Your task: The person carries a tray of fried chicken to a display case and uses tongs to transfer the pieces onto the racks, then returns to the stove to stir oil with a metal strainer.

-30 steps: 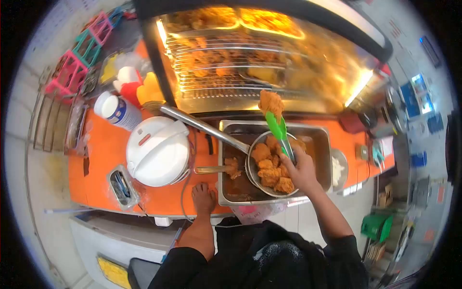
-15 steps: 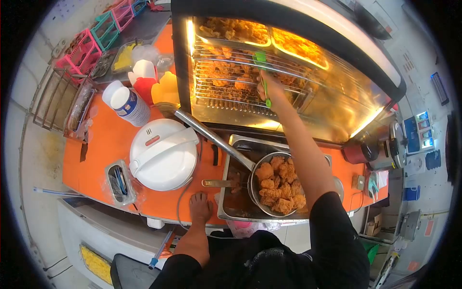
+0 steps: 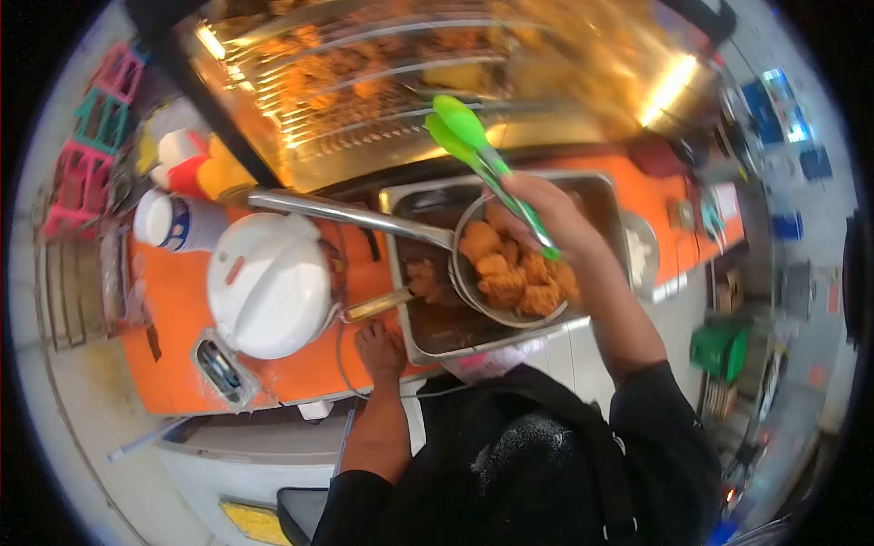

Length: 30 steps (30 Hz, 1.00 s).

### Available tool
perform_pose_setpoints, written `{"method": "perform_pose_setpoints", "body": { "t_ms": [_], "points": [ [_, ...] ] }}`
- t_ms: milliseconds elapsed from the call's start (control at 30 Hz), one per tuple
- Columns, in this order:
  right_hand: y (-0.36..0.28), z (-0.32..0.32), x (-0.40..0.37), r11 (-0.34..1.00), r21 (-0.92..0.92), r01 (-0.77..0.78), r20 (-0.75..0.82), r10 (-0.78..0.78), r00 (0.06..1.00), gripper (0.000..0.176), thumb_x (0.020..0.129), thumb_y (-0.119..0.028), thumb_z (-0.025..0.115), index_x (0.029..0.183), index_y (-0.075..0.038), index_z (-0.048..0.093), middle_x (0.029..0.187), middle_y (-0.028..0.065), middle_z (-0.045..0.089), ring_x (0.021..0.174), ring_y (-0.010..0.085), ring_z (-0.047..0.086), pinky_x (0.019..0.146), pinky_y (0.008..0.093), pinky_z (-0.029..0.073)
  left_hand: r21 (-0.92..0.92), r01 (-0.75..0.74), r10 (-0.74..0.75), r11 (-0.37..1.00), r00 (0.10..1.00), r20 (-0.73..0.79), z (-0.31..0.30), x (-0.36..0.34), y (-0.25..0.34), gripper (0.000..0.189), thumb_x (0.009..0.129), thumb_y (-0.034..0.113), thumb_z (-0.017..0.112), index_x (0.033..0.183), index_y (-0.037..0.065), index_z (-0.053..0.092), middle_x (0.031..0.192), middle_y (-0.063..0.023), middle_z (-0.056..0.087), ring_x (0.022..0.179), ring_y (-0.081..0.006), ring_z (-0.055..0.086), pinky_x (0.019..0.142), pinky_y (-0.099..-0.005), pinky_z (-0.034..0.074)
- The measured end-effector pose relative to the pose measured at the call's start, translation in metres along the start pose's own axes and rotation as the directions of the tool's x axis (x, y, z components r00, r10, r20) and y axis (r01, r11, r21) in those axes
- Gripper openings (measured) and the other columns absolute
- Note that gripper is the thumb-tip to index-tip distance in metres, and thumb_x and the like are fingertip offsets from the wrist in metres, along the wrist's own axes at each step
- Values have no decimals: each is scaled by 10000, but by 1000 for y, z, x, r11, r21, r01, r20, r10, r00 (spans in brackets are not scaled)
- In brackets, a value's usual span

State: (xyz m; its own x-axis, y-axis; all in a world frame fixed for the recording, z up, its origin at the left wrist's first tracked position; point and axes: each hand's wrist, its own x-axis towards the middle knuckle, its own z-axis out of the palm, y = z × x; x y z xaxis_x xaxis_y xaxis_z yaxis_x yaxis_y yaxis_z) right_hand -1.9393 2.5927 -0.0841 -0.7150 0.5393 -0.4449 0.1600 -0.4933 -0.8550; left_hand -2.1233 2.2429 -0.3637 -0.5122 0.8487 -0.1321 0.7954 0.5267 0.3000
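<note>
My right hand (image 3: 544, 211) is wrapped round green-tipped tongs (image 3: 489, 166). Their green heads point up and to the left, and I see no food between them. Just below my hand sits a long-handled strainer basket (image 3: 458, 289) full of fried chicken pieces (image 3: 512, 273), standing in a metal tray (image 3: 437, 344). My left hand (image 3: 381, 351) lies palm down on the orange counter with its fingers stretched out, beside the tray's left edge. Near it is a flat handle (image 3: 378, 306) that reaches into the tray.
A lit warming cabinet (image 3: 437, 150) with racks of fried food stands behind the tray. To the left are a round white appliance (image 3: 269, 287), stacked paper cups (image 3: 187, 221) and a small metal container (image 3: 221, 369). A bowl (image 3: 642, 250) sits right of the tray.
My right hand has drawn the tongs back from the cabinet rack to above the strainer basket. My left hand stays on the counter. The camera view has shifted.
</note>
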Motion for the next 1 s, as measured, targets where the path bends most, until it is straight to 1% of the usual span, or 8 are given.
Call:
{"method": "perform_pose_setpoints", "body": {
  "t_ms": [133, 233, 333, 433, 667, 767, 867, 1000],
  "points": [
    [42, -72, -126, 644, -758, -107, -260, -147, 954, 476, 962, -427, 647, 1088, 32, 648, 781, 135, 658, 766, 236, 667, 703, 391, 516, 38, 6, -4, 999, 999, -53, 10, 3, -1, 358, 883, 224, 620, 1160, 17, 527, 1191, -207, 513, 1152, -410, 465, 1016, -534, 371],
    [56, -92, -190, 312, -801, -512, -519, 65, 852, 529, 918, -447, 682, 1135, 34, 654, 919, 213, 705, 903, 352, 687, 811, 452, 515, 47, 25, -23, 999, 999, -46, 6, 6, 4, 342, 912, 212, 596, 1185, 21, 521, 1231, -190, 505, 1178, -395, 449, 1032, -523, 359],
    [76, -113, -221, 70, -805, -589, -559, 241, 793, 557, 882, -472, 705, 1167, 5, 669, 1006, 232, 713, 954, 376, 681, 835, 446, 512, 89, 73, -71, 993, 997, -18, 10, 5, 8, 319, 937, 208, 573, 1195, 30, 516, 1253, -174, 500, 1193, -382, 441, 1037, -509, 356],
    [101, -134, -226, 312, -781, -542, -469, 280, 838, 556, 854, -486, 726, 1155, -20, 691, 1032, 219, 720, 963, 370, 683, 839, 441, 516, 174, 46, -49, 984, 999, 15, 13, 6, 0, 292, 959, 208, 555, 1197, 47, 506, 1273, -163, 490, 1195, -373, 442, 1033, -492, 361],
    [120, -185, -182, 310, -866, -392, -305, 294, 906, 519, 850, -453, 739, 1146, -28, 705, 1042, 193, 727, 979, 338, 679, 854, 431, 513, 126, 75, -74, 989, 997, -15, 6, 6, 9, 280, 971, 215, 547, 1195, 53, 503, 1283, -160, 484, 1201, -370, 445, 1030, -482, 374],
    [123, -203, -178, 391, -878, -276, -167, 289, 943, 484, 861, -436, 731, 1108, -19, 718, 857, 152, 709, 770, 264, 677, 694, 389, 525, 127, 82, -79, 988, 997, -26, 5, 4, 9, 285, 973, 218, 548, 1196, 46, 504, 1283, -159, 483, 1207, -370, 442, 1037, -483, 372],
    [95, -199, -185, 454, -736, -502, -261, 493, 830, 428, 890, -415, 703, 1010, -4, 712, 625, 23, 528, 438, 109, 485, 391, 282, 351, 96, 71, -68, 993, 997, -33, -5, 5, 14, 292, 968, 223, 556, 1190, 38, 509, 1274, -159, 488, 1209, -370, 440, 1041, -483, 370],
    [93, -221, -219, 601, -610, -517, -268, 458, 848, 390, 928, -414, 674, 940, -24, 691, 595, 6, 517, 425, 98, 465, 394, 279, 360, 93, 49, -37, 994, 992, -120, 9, 4, 6, 298, 936, 217, 581, 1164, 33, 529, 1245, -162, 501, 1187, -369, 455, 1029, -484, 380]
  ]
}}
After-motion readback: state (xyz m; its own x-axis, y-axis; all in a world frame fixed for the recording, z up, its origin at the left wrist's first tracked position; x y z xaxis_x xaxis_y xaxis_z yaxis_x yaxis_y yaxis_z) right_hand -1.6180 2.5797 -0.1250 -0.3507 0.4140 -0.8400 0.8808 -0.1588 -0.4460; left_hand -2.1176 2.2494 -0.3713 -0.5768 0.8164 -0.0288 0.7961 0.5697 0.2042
